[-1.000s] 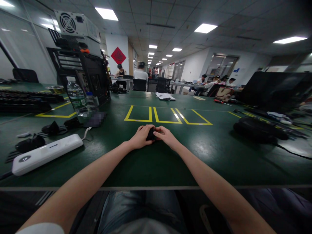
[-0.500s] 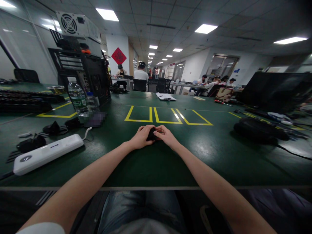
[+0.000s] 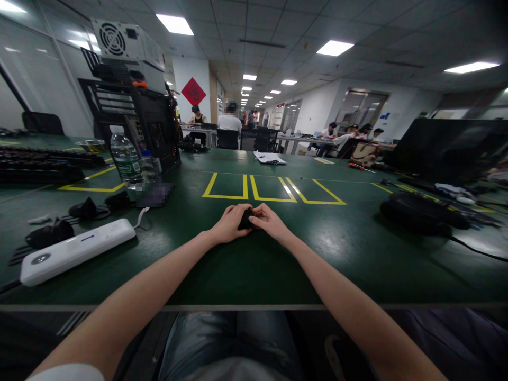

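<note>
Between my hands, near the middle of the green table (image 3: 254, 275), is a small black object (image 3: 245, 220) whose kind I cannot make out. My left hand (image 3: 230, 223) curls around its left side and far edge. From the right, my right hand (image 3: 270, 220) has thumb and fingers closed on it, with the thumb lying across its near face. Much of the object is covered by my fingers. Just beyond both hands, yellow tape outlines (image 3: 273, 200) mark the tabletop.
To the left lie a white power strip (image 3: 79, 248), a water bottle (image 3: 126, 159) and a black computer case (image 3: 154, 121). A black pouch (image 3: 423, 211) and a dark monitor (image 3: 444, 148) are on the right. A clipboard (image 3: 270, 157) rests at the far edge; several people sit beyond.
My right thumb has shifted slightly along the black object. Otherwise both hands and the object stay in the same place.
</note>
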Demonstrator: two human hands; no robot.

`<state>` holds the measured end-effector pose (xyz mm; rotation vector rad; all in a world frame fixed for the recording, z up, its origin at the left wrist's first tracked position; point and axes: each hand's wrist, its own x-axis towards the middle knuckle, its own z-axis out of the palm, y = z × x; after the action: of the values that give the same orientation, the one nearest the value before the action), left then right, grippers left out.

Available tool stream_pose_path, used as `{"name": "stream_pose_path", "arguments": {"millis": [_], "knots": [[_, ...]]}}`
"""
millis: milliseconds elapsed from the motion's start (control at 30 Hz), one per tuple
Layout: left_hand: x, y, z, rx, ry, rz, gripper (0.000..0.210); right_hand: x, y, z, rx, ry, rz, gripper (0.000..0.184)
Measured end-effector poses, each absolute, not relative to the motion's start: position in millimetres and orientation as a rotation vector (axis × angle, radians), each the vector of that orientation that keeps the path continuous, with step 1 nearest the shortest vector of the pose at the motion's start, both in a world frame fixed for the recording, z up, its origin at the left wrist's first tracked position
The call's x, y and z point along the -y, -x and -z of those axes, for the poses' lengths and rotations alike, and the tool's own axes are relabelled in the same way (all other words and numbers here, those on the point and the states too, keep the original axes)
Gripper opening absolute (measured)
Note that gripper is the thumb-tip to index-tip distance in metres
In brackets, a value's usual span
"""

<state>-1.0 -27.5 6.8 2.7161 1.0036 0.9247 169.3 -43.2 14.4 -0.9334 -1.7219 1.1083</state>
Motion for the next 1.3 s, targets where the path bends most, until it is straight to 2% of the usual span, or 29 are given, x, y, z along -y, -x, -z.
{"name": "stream_pose_path", "arguments": {"millis": [133,333,733,1033,1300], "knots": [[27.6,0.1,-6.7,-1.006,-2.712,-0.934,0.058,39.7,-166.7,-11.6,1.709,0.966,-1.067,0.025],[26.1,0.0,-4.6,-1.005,-2.723,-0.945,0.061,35.6,-168.1,-6.7,1.652,1.043,-1.138,0.033],[26.9,0.4,-5.5,-0.999,-2.734,-0.941,0.059,39.7,-167.9,-11.1,1.711,0.949,-1.093,0.024],[26.2,0.8,-4.2,-1.002,-2.730,-0.940,0.062,36.1,-166.6,-7.9,1.646,1.080,-1.142,0.031],[25.1,-0.1,-3.4,-1.006,-2.719,-0.957,0.058,39.6,-168.1,-8.7,1.734,0.934,-1.102,0.031]]}}
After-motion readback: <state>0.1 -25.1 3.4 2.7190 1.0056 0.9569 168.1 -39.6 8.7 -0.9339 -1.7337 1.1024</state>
